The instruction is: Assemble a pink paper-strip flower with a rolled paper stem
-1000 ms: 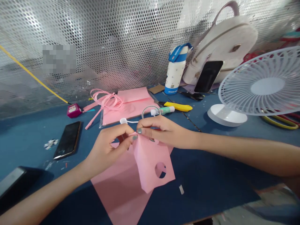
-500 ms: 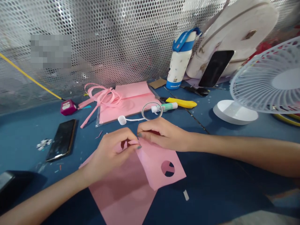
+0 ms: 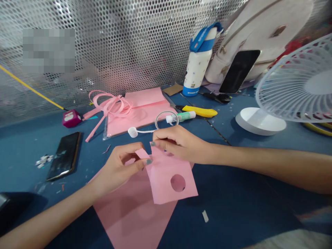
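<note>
A small pink paper piece [image 3: 163,186] with a round hole hangs between my two hands. My left hand [image 3: 124,166] pinches a narrow flap at its upper left edge, thumb and forefinger pressed together. At the top edge my right hand [image 3: 178,141] grips the same paper, the thumb in front and the other fingers curled behind. A short gap shows between the flap and the part under my right thumb. Below lies a larger pink sheet [image 3: 135,221] flat on the blue table, partly covered by my left hand and the smaller piece.
Behind my hands lie a glue stick [image 3: 183,117], a clear ring [image 3: 156,121], a yellow cutter [image 3: 199,111] and packed pink paper [image 3: 140,117]. A phone [image 3: 64,155] and purple tape measure [image 3: 71,118] are left. A white fan [image 3: 260,121] and bottle [image 3: 197,69] stand right.
The small pink piece has swung slightly left and its hole now shows the pink sheet behind it. The flap at my left fingers stands up and apart from the part at my right thumb.
</note>
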The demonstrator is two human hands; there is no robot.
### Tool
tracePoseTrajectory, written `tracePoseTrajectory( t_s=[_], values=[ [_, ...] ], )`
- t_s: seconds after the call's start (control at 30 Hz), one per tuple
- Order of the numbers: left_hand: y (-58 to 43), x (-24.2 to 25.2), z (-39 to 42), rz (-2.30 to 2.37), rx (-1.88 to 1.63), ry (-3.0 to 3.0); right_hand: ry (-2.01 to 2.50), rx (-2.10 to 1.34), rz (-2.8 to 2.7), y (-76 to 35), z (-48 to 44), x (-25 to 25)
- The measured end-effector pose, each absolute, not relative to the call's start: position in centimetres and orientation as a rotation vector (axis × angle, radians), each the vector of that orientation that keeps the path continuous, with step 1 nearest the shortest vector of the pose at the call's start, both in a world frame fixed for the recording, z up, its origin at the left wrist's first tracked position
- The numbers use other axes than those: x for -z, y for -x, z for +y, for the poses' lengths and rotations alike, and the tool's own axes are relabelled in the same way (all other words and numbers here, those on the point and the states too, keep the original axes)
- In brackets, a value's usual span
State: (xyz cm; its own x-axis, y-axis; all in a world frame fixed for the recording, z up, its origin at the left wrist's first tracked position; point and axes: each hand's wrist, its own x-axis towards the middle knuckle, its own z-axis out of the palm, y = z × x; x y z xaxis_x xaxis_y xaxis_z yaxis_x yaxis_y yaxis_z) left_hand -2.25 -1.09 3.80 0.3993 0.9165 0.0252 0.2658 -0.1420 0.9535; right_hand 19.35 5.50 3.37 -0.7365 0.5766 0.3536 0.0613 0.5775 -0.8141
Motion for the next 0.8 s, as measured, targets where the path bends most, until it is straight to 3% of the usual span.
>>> tracePoseTrajectory(
  t_s=[0.27,0.8],
  values=[
    [2.19,-2.93,-1.12,0.973,-0.681,-1.356,0.521,-0.998,-2.196,-19.53,6.12,-2.98],
    [1.98,-3.06,-1.36,0.989,-0.809,-1.285,0.593,-0.91,-2.217,-19.61,6.43,-3.16]
  ],
)
